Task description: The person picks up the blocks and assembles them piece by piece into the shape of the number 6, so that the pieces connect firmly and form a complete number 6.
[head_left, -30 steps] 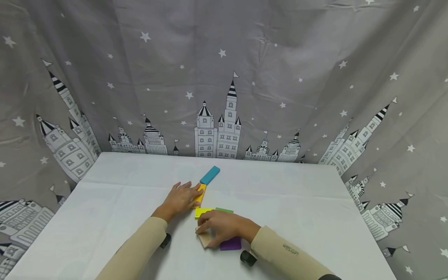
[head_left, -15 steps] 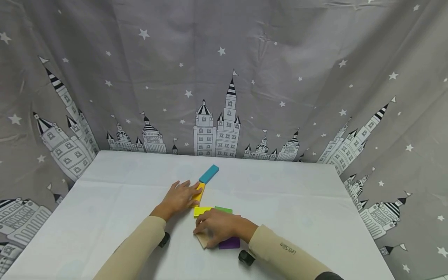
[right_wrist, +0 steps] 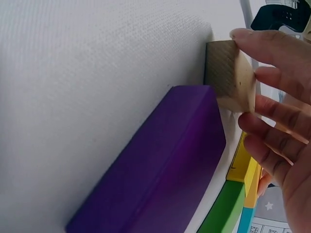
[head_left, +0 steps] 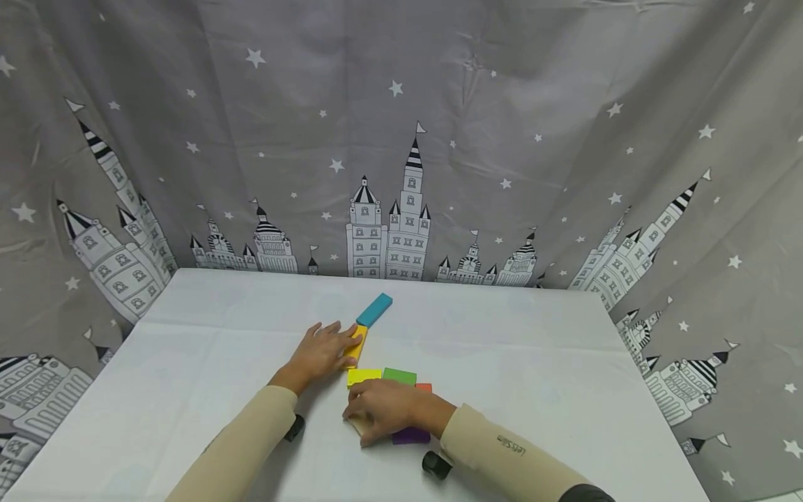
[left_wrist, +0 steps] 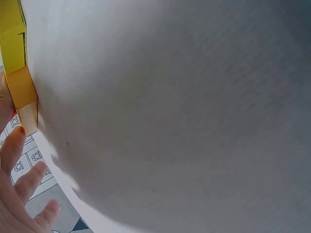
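My left hand (head_left: pixel 318 353) rests at an orange block (head_left: pixel 357 346), its thumb and index finger at the block's two ends and the other fingers spread. A blue block (head_left: pixel 374 310) meets the orange one at its far end, and a yellow block (head_left: pixel 364 377) lies at its near end. My right hand (head_left: pixel 387 406) holds a plain wooden block (right_wrist: pixel 228 73) between thumb and fingertips, low at the table. A purple block (right_wrist: pixel 165 160) lies beside the wooden one, their corners very close in the right wrist view.
Right of the yellow block follow a green block (head_left: pixel 399 376) and a red-orange block (head_left: pixel 424 388), the latter partly hidden by my right wrist. The white table (head_left: pixel 533 390) ends at a grey curtain (head_left: pixel 477 174) printed with castles. Black wrist devices (head_left: pixel 437 465) sit under both forearms.
My right hand has shifted slightly left and turned the wooden block a little; more of the red-orange block shows now. The left hand stays at the orange block.
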The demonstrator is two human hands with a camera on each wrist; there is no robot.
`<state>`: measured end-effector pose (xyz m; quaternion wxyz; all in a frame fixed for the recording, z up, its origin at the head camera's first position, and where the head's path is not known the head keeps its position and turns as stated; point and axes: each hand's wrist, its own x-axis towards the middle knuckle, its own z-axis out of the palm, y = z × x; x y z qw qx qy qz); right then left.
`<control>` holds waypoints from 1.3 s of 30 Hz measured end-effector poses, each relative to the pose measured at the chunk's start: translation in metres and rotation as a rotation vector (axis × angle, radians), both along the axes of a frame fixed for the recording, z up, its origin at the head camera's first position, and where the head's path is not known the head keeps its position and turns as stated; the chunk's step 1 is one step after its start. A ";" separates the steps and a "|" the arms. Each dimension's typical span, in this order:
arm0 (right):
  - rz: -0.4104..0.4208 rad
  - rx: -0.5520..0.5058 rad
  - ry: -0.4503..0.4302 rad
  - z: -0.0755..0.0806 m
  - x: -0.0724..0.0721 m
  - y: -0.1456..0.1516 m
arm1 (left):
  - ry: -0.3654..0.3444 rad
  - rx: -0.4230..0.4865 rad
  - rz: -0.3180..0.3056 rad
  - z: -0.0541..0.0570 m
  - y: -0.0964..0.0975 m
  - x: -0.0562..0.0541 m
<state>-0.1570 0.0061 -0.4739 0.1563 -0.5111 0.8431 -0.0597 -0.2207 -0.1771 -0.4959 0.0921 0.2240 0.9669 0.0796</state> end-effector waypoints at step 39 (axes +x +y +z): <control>0.159 -0.082 -0.138 0.002 -0.001 0.017 | -0.010 0.012 0.012 0.001 0.001 0.000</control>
